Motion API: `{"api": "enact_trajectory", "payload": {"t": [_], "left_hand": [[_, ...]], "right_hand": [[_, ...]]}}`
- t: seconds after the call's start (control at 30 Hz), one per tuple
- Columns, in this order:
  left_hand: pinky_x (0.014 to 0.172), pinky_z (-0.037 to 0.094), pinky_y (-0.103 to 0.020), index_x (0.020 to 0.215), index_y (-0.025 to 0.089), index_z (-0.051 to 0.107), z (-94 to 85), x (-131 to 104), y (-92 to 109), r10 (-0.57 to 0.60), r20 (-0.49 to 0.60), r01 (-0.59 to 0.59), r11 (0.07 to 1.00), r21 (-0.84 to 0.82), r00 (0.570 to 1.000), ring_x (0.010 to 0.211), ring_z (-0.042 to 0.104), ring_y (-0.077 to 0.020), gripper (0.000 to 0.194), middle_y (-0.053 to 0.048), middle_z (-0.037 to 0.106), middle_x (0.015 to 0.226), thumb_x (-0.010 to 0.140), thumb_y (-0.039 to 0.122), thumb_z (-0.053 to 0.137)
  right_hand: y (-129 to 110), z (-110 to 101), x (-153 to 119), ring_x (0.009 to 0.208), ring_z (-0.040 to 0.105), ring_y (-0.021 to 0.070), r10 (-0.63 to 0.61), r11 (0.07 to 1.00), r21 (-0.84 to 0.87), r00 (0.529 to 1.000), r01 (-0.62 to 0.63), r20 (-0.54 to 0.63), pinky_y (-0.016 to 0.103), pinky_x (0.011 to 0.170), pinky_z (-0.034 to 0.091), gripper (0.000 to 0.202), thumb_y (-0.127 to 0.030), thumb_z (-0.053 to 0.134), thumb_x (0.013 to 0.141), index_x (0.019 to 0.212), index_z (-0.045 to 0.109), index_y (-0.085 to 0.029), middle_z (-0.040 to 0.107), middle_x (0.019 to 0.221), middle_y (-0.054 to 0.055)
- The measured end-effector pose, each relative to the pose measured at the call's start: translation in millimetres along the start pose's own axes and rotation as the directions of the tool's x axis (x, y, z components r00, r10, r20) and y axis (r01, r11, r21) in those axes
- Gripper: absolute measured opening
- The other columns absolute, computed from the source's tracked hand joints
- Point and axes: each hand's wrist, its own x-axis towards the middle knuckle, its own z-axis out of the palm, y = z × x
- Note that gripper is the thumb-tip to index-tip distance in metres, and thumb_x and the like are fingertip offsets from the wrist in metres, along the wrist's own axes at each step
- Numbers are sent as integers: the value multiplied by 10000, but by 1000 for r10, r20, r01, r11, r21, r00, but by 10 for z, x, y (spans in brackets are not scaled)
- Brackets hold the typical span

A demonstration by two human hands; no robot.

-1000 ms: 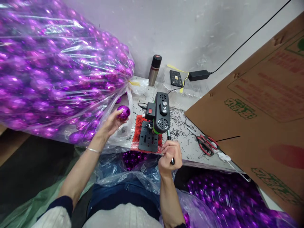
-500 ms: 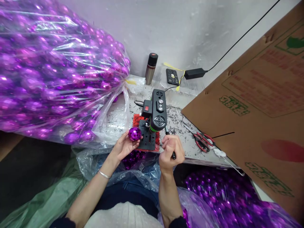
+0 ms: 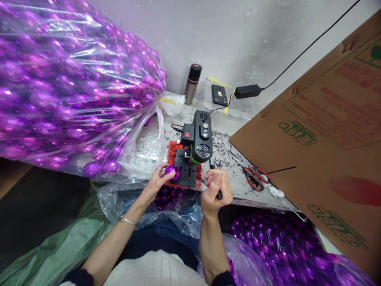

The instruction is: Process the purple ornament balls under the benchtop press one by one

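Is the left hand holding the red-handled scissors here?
No: the left hand holds a purple ball at the black machine's base plate, while the scissors lie untouched on the table.

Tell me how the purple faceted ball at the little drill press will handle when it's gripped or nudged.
The purple faceted ball is round, so it would probably roll off the press base if let go; the left hand cups it there. Its glossy, mirror-like skin looks slippery. It sits easily in fingertips, and hundreds fill a thin plastic bag, so it is likely light and hollow, perhaps crushable.

Grey plaster wall (image 3: 238, 35) behind littered worktable (image 3: 232, 159)
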Motion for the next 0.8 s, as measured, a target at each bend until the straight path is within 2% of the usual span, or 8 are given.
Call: {"api": "enact_trajectory", "payload": {"t": [0.07,0.2,0.33,0.4,0.5,0.6,0.7,0.8], "left_hand": [[805,594,-316,1230,226,644,-5,24,43,-36,18,37,998,-47,999,903,762,-218,669,-38,789,1041,680,484,925],[842,602,-316,1287,219,653,22,132,112,-58,95,73,983,-168,994,912,768,-201,663,-62,794,1123,711,414,915],[877,601,-315,1150,187,668,89,285,77,-42,45,52,970,-236,998,917,771,-191,545,-77,800,1093,705,366,928],[919,597,-339,1127,192,643,131,341,30,-23,17,27,973,-227,1000,940,771,-198,546,-73,798,1077,702,377,932],[1001,573,-388,1190,204,607,199,380,-44,45,-24,-48,989,-139,999,1003,770,-230,622,-70,798,1060,709,443,921],[1108,517,-422,1332,214,583,256,396,-110,183,-36,-183,983,5,982,1169,737,-269,702,-96,782,1194,751,479,876],[1167,475,-434,1341,203,629,272,419,-175,291,-20,-284,946,155,957,1276,689,-293,660,-119,746,1310,778,470,847],[1160,480,-462,1297,203,680,246,439,-241,367,4,-351,886,302,930,1250,693,-307,601,-121,754,1282,776,446,855]], "right_hand": [[-3,-2,4,621,600,126,-1,1000,1,1000,1,2,281,578,438,360,-144,482,1032,682,511,-223,525,620,-36],[-27,3,59,618,594,119,6,1000,20,1000,-6,-5,275,582,438,368,-134,481,1034,677,502,-220,518,610,-39],[-61,11,142,598,578,120,37,999,21,999,-37,4,285,578,443,387,-154,473,1040,659,491,-225,520,605,-34],[-74,12,168,595,570,120,45,999,19,999,-45,8,288,577,443,383,-164,475,1041,663,493,-226,520,607,-33],[-81,6,178,596,563,120,47,999,13,999,-47,17,289,576,435,371,-161,477,1039,674,494,-226,521,613,-32],[-76,-1,165,604,562,119,37,999,1,999,-37,26,290,579,429,364,-150,476,1037,681,489,-227,521,622,-32],[-61,-1,143,613,564,115,15,1000,4,1000,-15,21,284,581,425,353,-141,473,1036,694,492,-225,522,631,-34],[-44,5,122,620,564,106,-7,1000,29,1000,7,5,272,583,417,340,-129,484,1032,704,488,-220,516,635,-40]]}}
